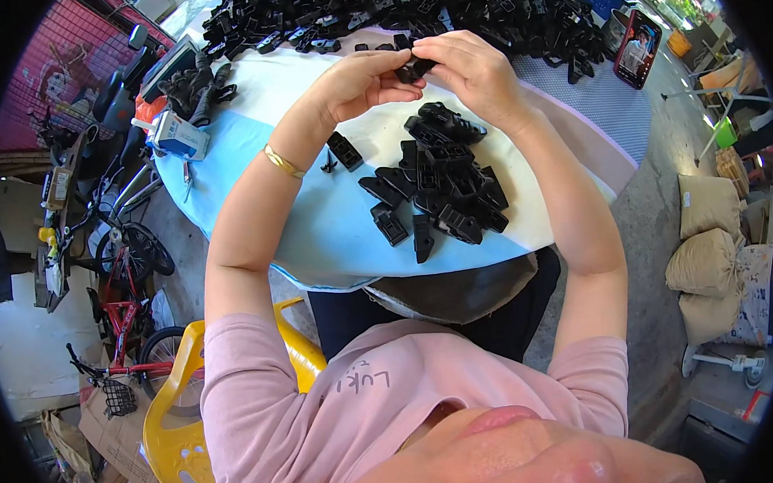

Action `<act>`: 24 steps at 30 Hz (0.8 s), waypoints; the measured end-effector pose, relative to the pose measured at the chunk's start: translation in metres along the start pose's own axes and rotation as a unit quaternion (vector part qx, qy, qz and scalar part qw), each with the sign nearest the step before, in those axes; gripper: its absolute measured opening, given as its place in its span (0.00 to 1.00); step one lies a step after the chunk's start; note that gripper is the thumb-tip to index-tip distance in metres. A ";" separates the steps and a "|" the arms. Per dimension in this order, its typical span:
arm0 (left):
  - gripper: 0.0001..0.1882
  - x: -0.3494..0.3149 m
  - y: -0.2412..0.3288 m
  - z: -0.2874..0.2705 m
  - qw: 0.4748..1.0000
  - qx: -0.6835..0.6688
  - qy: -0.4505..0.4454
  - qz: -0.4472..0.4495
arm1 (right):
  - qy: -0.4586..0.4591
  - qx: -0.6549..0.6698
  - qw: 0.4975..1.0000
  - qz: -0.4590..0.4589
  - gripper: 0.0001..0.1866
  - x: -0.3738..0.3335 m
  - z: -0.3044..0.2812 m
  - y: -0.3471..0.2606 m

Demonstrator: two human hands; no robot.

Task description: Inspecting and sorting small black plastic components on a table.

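Both my hands meet above the far half of the cloth-covered table, fingers closed round a small black plastic part [412, 69]. My left hand [361, 84] grips it from the left, thumb and fingertips pinching its near end. From the other side, the fingers of my right hand [474, 72] press on it; they cover much of the part. Closer to me lies a small pile of similar black plastic parts [440, 177]. One separate black part [344, 151] rests left of that pile, beside a few tiny dark pieces [328, 163].
A large heap of black parts [392, 9] covers the table's far side. At left are a blue-and-white carton [178, 136] and dark gloves [195, 94]. A phone [638, 49] stands upright at far right. A yellow chair [173, 428] is beside me.
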State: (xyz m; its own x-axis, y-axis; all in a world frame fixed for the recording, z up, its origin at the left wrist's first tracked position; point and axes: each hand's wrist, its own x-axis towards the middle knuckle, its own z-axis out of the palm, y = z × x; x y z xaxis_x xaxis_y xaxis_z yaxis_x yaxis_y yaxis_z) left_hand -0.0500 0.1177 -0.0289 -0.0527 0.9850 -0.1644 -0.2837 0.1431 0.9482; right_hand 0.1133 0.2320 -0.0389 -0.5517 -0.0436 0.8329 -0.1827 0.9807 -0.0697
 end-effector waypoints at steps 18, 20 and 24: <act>0.16 -0.001 0.002 -0.003 0.998 0.020 0.047 -0.018 | -0.026 -0.077 0.995 -0.054 0.18 0.001 -0.001 -0.011; 0.17 -0.002 0.001 -0.002 0.999 0.016 0.038 -0.012 | -0.026 -0.083 0.995 -0.051 0.18 0.000 -0.001 -0.012; 0.19 -0.006 0.002 0.008 0.999 0.040 0.009 0.007 | -0.043 -0.105 0.993 -0.020 0.17 -0.004 0.000 -0.010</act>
State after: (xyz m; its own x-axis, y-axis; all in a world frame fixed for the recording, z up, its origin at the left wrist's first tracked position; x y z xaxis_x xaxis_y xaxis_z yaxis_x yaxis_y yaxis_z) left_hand -0.0430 0.1130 -0.0238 -0.0738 0.9850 -0.1561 -0.2063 0.1381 0.9687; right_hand 0.1173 0.2221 -0.0418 -0.6161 -0.0895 0.7825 -0.0357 0.9957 0.0858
